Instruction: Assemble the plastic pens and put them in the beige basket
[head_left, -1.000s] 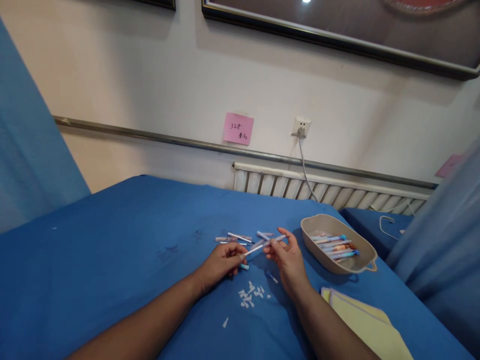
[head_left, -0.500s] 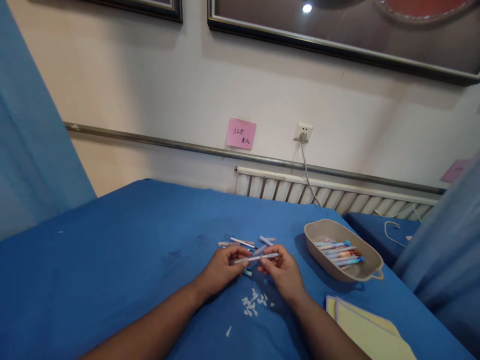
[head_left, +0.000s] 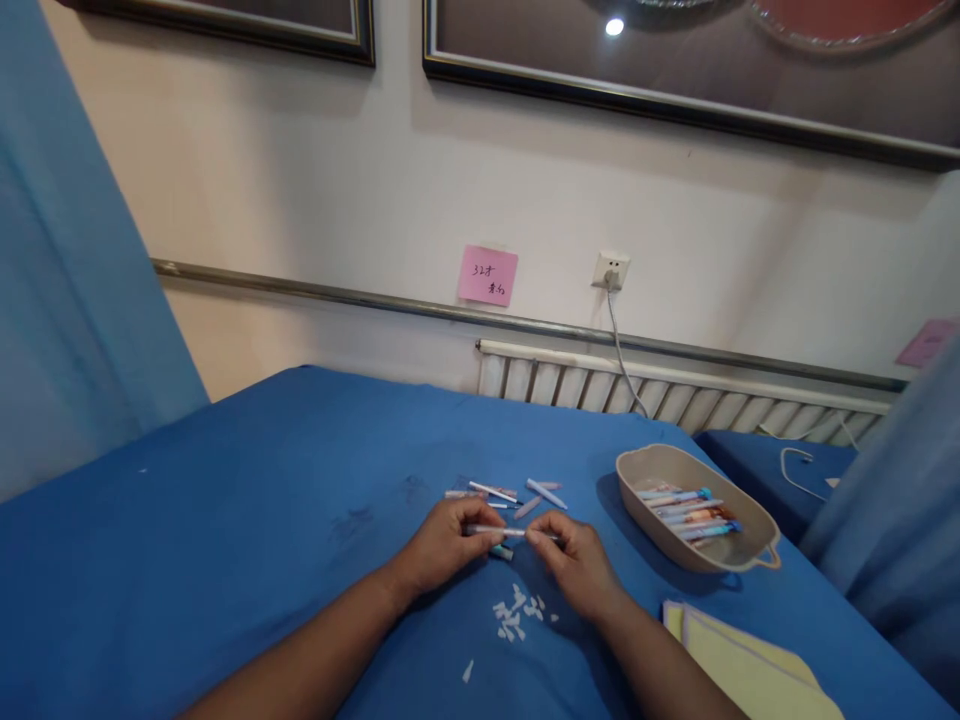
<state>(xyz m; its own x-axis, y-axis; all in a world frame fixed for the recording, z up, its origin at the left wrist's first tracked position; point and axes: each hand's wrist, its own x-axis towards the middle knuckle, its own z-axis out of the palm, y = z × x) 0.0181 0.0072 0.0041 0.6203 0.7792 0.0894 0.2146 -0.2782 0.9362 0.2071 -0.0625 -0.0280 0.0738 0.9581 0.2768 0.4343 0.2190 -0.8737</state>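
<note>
A slim, pale pen [head_left: 504, 531] lies level between my two hands, low over the blue cloth. My left hand [head_left: 450, 540] pinches its left end, and my right hand [head_left: 574, 560] grips it toward the right end, with fingers covering part of it. Just beyond the hands lie several loose pens [head_left: 546, 493], some pale and some dark-tipped. A teal-ended piece [head_left: 502, 552] shows partly under the left fingers. Small white scraps [head_left: 517, 615] are scattered on the cloth nearer to me, with one scrap [head_left: 468, 671] apart from them.
On the right stands a beige basin [head_left: 637, 465] holding several pens. Yellow sheets [head_left: 742, 660] lie by my right forearm. Behind the blue-covered table [head_left: 262, 480] are a radiator [head_left: 570, 380], a rail and a plugged-in cable [head_left: 621, 350]. Blue curtains [head_left: 90, 260] hang at both sides.
The right fingers have moved over the pen's right end, which stuck out past them before. The whole view has shifted slightly, and both hands still hold the pen.
</note>
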